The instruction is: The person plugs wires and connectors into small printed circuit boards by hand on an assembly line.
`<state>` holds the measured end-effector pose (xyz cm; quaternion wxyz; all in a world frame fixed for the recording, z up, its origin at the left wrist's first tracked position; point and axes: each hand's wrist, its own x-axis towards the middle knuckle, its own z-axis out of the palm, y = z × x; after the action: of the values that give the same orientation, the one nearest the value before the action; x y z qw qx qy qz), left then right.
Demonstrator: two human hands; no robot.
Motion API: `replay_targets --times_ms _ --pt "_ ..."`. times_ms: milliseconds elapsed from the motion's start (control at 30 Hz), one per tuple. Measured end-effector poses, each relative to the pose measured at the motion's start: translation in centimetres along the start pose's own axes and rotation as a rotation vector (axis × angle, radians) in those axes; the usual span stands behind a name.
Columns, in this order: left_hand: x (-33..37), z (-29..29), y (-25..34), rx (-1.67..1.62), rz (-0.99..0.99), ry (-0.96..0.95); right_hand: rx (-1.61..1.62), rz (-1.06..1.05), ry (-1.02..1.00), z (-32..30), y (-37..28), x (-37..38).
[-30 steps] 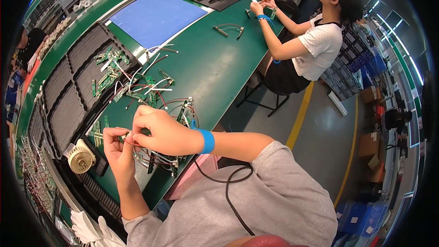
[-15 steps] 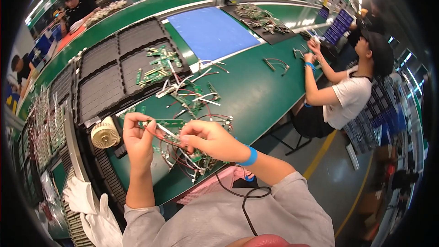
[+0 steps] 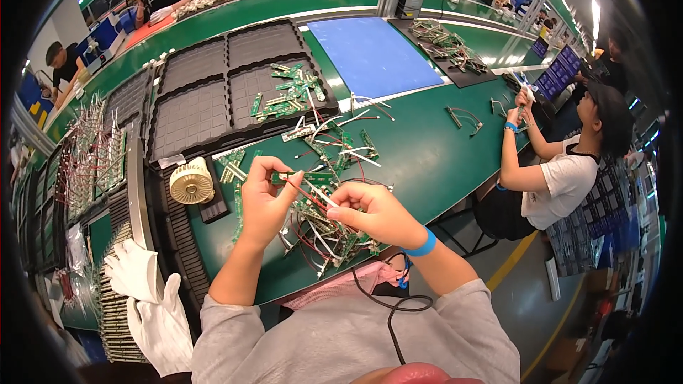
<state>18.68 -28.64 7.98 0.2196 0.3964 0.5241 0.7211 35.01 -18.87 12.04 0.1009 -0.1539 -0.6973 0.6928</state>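
Note:
My left hand (image 3: 262, 203) is closed, thumb and forefinger pinching the end of a narrow green circuit board (image 3: 313, 178). A white lead (image 3: 319, 195) and red wires run from that end toward my right hand (image 3: 377, 215). Its fingers are closed in a pinch on the wires; the exact grip point is partly hidden. Beneath both hands lies a tangled heap of wired circuit boards (image 3: 346, 244) with red, black and white leads. More wired boards (image 3: 343, 144) lie just beyond, on the green table (image 3: 420, 156).
A black compartment tray (image 3: 186, 124) holds loose green boards (image 3: 288, 94) at the far side. Beyond my left hand are a cream fan (image 3: 192, 182) and white gloves (image 3: 153, 306). A blue mat (image 3: 373, 53) lies farther back. At right sits a co-worker (image 3: 548, 163), hands raised over the table.
The whole view has shifted, so the scene sits farther right and lower. My hands keep their pinch on the board and wires, with the leads now stretched straighter between them.

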Motion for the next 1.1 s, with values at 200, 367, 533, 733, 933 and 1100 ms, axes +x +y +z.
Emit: replay_targets --times_ms 200,367,533,733,933,1100 --pt "0.4 -1.0 0.4 -0.064 -0.050 -0.156 0.011 -0.003 0.009 -0.2 -0.6 -0.5" --pt "2.7 -3.5 0.5 0.269 0.089 -0.148 -0.123 -0.077 0.327 -2.8 -0.8 -0.8" --pt "4.4 -5.8 -0.2 0.290 -0.081 -0.056 -0.330 -0.203 0.460 -3.7 0.4 -1.0" --pt "4.3 -7.8 -4.0 0.799 -0.414 -0.310 -0.455 -0.113 0.381 -2.3 2.2 -0.6" --pt "4.3 -9.0 -9.8 1.232 -0.192 -0.214 -0.589 -0.200 0.269 -1.2 2.6 -0.8" --pt "4.1 -9.0 -11.3 1.477 -0.326 -0.002 -0.777 -0.324 0.427 -4.2 2.1 0.3"
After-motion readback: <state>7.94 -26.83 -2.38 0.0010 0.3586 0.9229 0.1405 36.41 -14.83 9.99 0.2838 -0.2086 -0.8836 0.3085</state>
